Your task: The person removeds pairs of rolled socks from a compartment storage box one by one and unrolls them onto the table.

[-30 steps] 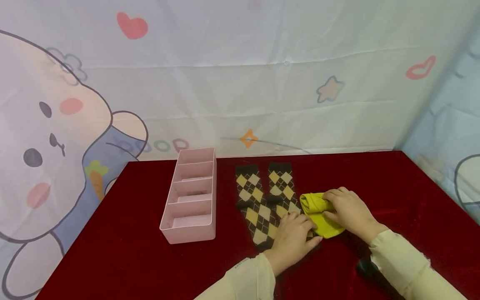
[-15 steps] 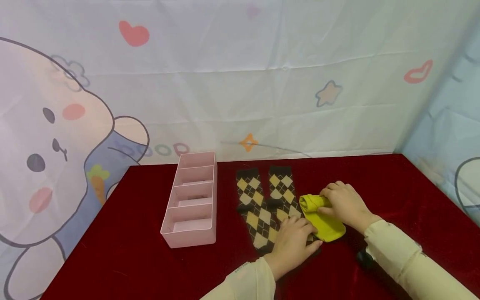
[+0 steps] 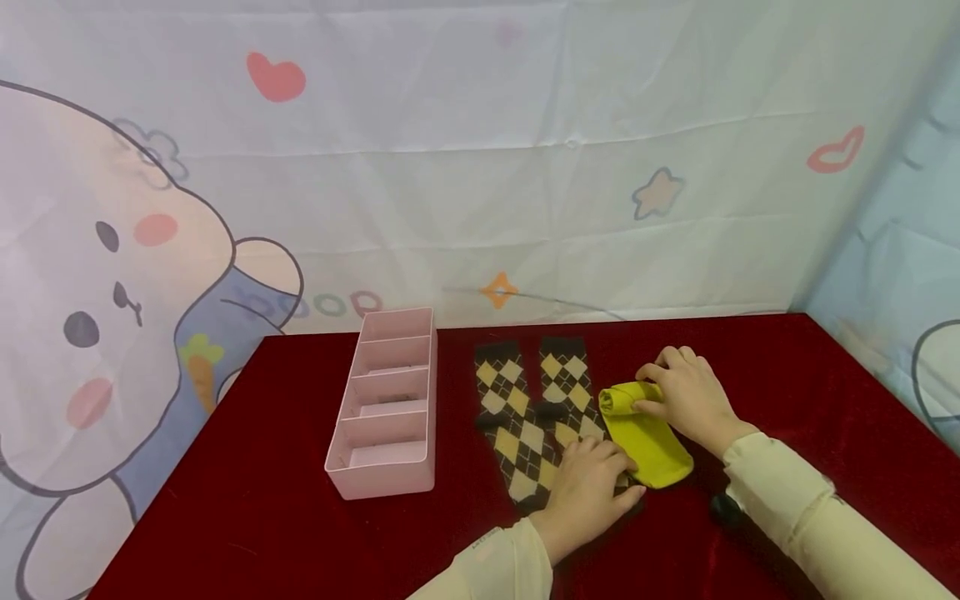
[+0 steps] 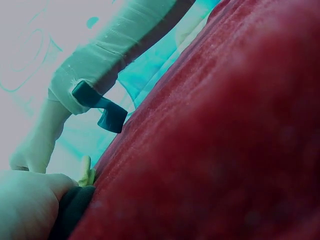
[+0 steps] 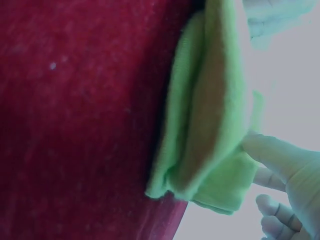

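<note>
Cream-sleeved right hand (image 3: pixel 686 400), head view: reaching in from 4 o'clock, bent fingers over the far side and thumb on the near side, pinching the rolled end of a yellow cloth (image 3: pixel 651 454).
Left hand (image 3: pixel 588 483), head view: at the cloth's 8 o'clock, palm down, fingers relaxed, resting on the near end of the closer of two argyle socks (image 3: pixel 566 375) and partly hiding it; index fingertip at the cloth's edge.
Argyle socks: side by side, toward 10 o'clock from the cloth.
Pink four-compartment box (image 3: pixel 386 482): beyond the socks, well apart at 9 o'clock.
Red velvet table (image 3: pixel 247 517): beneath everything; a cartoon-printed backdrop (image 3: pixel 450 183) rises at 12.
Yellow cloth's lie: roll across the upper end, roughly 9 to 3; flat part running toward 5, so the long axis goes 11 to 5.
Left wrist view: left hand at 8 o'clock over dark fabric; right hand just above it; a dark bracket (image 4: pixel 112 117) at the right cuff.
Right wrist view: thumb touching the cloth from 4 o'clock, other fingers bent; cloth stretching roughly 12 to 6.
</note>
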Tool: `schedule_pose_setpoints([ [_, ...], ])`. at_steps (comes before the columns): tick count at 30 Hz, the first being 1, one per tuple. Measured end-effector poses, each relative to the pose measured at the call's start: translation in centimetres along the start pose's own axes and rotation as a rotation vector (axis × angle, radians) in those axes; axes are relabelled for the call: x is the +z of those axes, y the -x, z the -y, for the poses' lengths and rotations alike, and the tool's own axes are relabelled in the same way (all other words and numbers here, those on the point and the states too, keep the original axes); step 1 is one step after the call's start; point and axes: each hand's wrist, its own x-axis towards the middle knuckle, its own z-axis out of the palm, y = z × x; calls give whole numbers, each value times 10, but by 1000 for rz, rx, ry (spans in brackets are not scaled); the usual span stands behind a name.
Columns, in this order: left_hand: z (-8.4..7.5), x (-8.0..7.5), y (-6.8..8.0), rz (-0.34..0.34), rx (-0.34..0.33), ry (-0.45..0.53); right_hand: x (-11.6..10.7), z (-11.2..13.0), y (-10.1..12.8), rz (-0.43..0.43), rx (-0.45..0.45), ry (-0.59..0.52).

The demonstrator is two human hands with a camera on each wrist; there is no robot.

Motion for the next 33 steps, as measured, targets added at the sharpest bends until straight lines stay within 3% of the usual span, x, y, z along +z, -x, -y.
schedule_pose_setpoints([
  [14,0,0,1,4,10,10,7,-3,-12,22,42,-172],
  [33,2,0,1,-7,21,-3,15,-8,-17,105,18,-166],
])
